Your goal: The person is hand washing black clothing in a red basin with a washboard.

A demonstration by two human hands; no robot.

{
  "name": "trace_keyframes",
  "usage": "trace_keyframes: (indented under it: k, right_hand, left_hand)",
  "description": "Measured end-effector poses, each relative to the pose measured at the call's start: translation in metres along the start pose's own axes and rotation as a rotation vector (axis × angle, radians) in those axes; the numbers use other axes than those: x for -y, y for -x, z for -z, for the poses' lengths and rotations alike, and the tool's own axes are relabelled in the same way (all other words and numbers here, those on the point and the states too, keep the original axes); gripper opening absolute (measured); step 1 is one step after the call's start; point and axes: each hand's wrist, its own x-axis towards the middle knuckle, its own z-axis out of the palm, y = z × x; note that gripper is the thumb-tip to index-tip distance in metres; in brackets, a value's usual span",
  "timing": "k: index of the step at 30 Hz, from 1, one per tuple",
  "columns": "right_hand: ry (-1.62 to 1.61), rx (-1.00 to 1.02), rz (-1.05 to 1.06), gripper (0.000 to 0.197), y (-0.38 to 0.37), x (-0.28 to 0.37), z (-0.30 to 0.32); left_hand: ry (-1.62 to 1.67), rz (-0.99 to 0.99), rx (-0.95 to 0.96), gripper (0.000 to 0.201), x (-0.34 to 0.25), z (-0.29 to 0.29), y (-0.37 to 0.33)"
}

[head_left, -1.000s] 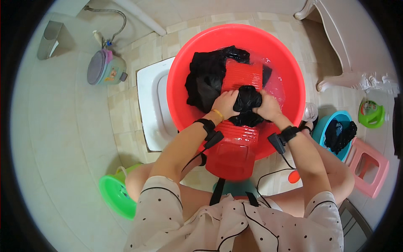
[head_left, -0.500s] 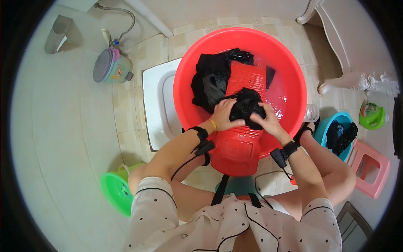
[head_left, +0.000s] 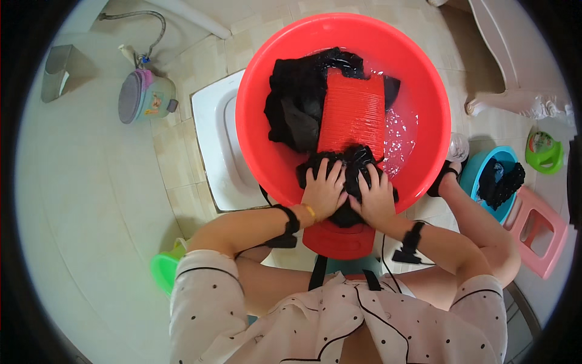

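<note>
With the tub (head_left: 253, 121) as the dial, the black cloth (head_left: 347, 216) lies at 6 o'clock, bunched on the lower half of the washboard (head_left: 354, 115). The left hand (head_left: 324, 193) is palm down on it, fingers spread; the right hand (head_left: 374, 199) presses beside it, fingers likewise apart (neither visibly clenched). More black clothes (head_left: 296, 100) sit at 10 o'clock.

Obstructions: the squat pan (head_left: 203, 155) at 8 to 9 o'clock, partly hidden by the tub; a clear jar (head_left: 459, 147) just beside the rim at 4 o'clock, then a blue basin (head_left: 465, 184) and pink stool (head_left: 561, 239). A green bottle (head_left: 544, 151) at 3 to 4 o'clock bears a printed label, too small to read.

Edges: the washboard's foot extends over the rim at 6 o'clock; tiled floor (head_left: 451, 91) separates tub from cabinet (head_left: 515, 104) at 3 o'clock.
</note>
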Motion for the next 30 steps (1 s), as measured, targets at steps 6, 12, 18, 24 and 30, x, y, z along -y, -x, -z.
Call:
trace_keyframes:
  k: [6,12,18,24,30]
  right_hand:
    - [0.051,0.265,-0.172,0.043,-0.128,-0.047,0.006]
    - [-0.317,-0.086,0.186,0.057,-0.078,-0.055,0.029]
    - [-0.029,-0.059,-0.306,0.068,-0.112,-0.046,0.031]
    - [-0.228,0.112,-0.100,0.063,-0.051,-0.018,0.017]
    - [0.034,0.054,0.028,0.044,-0.041,-0.017,-0.018]
  left_hand:
    - [0.124,0.227,0.089,0.040,0.048,0.000,-0.116]
    - [0.332,-0.056,-0.271,0.056,0.056,0.015,-0.067]
    - [0.159,0.310,0.067,0.045,0.055,0.033,-0.095]
    - [0.177,0.094,0.013,0.049,0.032,0.008,-0.024]
    - [0.079,0.125,0.188,0.040,0.021,0.013,-0.036]
